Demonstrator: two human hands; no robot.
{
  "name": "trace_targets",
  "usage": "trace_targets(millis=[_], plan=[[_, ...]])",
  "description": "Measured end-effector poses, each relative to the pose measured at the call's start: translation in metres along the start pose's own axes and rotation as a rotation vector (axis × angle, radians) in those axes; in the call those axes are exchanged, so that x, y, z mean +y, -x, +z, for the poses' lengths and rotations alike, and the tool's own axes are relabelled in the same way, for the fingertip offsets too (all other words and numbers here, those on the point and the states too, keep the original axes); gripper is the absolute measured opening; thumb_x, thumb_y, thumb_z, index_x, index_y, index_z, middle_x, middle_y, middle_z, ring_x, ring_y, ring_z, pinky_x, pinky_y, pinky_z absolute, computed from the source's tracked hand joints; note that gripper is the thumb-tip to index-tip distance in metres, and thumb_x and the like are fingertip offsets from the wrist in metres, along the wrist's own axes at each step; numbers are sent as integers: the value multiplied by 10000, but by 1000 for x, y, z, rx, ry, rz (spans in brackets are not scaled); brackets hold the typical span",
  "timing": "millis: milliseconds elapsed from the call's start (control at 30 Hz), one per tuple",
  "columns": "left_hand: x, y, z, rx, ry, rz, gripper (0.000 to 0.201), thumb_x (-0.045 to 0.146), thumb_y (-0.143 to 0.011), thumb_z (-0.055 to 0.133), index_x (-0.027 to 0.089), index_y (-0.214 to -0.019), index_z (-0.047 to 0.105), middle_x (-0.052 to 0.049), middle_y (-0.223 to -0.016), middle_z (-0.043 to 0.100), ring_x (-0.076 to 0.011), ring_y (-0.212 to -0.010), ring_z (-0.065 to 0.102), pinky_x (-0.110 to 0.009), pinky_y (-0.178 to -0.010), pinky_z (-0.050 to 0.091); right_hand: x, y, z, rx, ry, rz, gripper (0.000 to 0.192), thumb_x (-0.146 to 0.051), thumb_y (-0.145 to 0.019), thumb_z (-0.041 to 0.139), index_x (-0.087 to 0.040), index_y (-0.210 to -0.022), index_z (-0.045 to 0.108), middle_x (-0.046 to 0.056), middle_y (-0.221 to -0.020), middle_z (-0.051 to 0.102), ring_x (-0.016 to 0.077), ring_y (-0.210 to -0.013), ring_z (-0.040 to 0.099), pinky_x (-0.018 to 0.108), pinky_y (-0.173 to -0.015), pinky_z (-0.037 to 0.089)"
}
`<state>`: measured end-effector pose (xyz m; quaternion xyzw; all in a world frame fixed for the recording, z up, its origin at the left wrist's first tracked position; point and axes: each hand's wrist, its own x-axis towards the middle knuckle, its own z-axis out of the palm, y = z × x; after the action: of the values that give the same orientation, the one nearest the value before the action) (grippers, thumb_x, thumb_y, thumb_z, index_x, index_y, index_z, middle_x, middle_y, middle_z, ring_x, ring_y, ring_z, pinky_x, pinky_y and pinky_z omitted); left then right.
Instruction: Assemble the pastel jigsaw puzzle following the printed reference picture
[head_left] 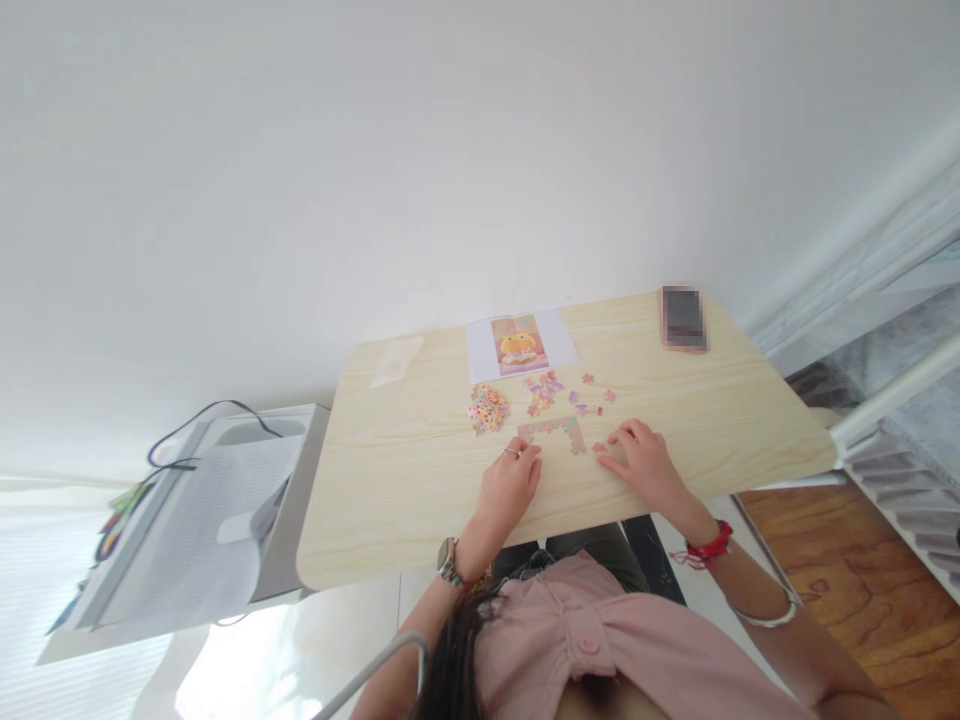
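A partly joined jigsaw puzzle [573, 434] lies on the table, its upper border and short side strips fitted together. My left hand [511, 482] rests at the lower end of its left strip, fingers curled closed; anything under the fingertips is hidden. To the right of the joined part, my right hand [643, 462] has a small pink puzzle piece [598, 448] between thumb and forefinger, low over the tabletop. A heap of mixed puzzle pieces [487, 409] sits above my left hand. Beside it is a looser group of pink and purple pieces [544, 390], with several single ones farther right.
Behind the pieces lies a printed sheet [480, 350] with a pumpkin picture. A phone-like dark object [683, 319] is at the back right of the wooden table [390, 480]. A translucent scrap [397, 360] lies back left. A white cabinet with a cable [202, 500] stands left.
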<state>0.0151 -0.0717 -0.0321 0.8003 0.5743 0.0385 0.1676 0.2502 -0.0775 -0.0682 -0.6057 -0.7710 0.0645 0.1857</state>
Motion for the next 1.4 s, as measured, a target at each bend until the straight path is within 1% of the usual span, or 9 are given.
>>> trace_targets(millis=[67, 200, 400, 533, 700, 867, 1100, 1233, 1400], plan=[[1, 0, 0, 5, 0, 5, 271, 261, -882, 322, 228, -1072, 513, -49, -1060, 526, -141, -808, 574, -241, -653, 445, -3, 1, 4, -4, -21, 4, 163, -346, -800, 518, -189, -819, 559, 66, -887, 530, 215, -886, 498, 358, -755, 353], [3, 0, 0, 6, 8, 7, 276, 269, -884, 320, 225, -1070, 519, -49, -1065, 527, -140, -799, 573, -244, -653, 445, -5, -4, 3, -57, -71, -58, 131, -300, -828, 494, -189, -814, 562, 54, -871, 535, 193, -872, 505, 333, -749, 346], [6, 1, 1, -43, 18, 4, 272, 272, -880, 339, 233, -1081, 517, -55, -1078, 521, -140, -837, 566, -241, -687, 446, -4, -9, -2, -108, -23, -148, 137, -289, -846, 481, -189, -817, 570, 60, -900, 551, 188, -873, 510, 330, -756, 332], [6, 2, 1, -39, 16, 22, 272, 274, -883, 331, 235, -1083, 513, -54, -1071, 518, -144, -848, 564, -240, -684, 447, -5, -9, -1, -123, -10, -203, 128, -276, -844, 485, -185, -831, 574, 70, -916, 554, 197, -899, 507, 340, -777, 322], [4, 3, 1, -43, 24, -5, 271, 274, -880, 344, 244, -1090, 512, -51, -1075, 512, -138, -850, 564, -236, -701, 444, -10, -8, -1, -135, -12, -253, 126, -276, -842, 487, -188, -843, 577, 72, -925, 555, 198, -923, 498, 337, -784, 320], [-6, 12, 3, -27, 30, -55, 276, 231, -857, 379, 254, -1099, 507, -40, -1075, 514, -135, -833, 566, -229, -667, 438, -30, -13, 1, -152, -32, -310, 115, -270, -839, 496, -186, -848, 575, 70, -933, 558, 197, -927, 488, 334, -789, 313], [-22, 22, 5, -8, 46, -140, 268, 236, -850, 403, 260, -1092, 517, -30, -1039, 520, -133, -859, 560, -222, -679, 433, -68, -30, 15, -183, -1, -421, 139, -283, -850, 482, -175, -855, 569, 76, -908, 545, 206, -891, 471, 345, -773, 298], [-22, 25, 5, 15, 61, -131, 260, 243, -854, 401, 257, -1083, 523, -30, -1027, 525, -129, -848, 562, -217, -677, 434, -75, -34, 21, -166, 9, -470, 160, -298, -856, 473, -172, -853, 572, 80, -899, 546, 213, -886, 467, 357, -783, 284], [-22, 28, 8, 39, 61, -109, 259, 244, -857, 396, 245, -1083, 523, -37, -1023, 521, -133, -834, 564, -224, -665, 438, -79, -36, 28, -168, 42, -489, 186, -315, -861, 463, -167, -851, 576, 85, -903, 550, 218, -880, 462, 352, -745, 286]])
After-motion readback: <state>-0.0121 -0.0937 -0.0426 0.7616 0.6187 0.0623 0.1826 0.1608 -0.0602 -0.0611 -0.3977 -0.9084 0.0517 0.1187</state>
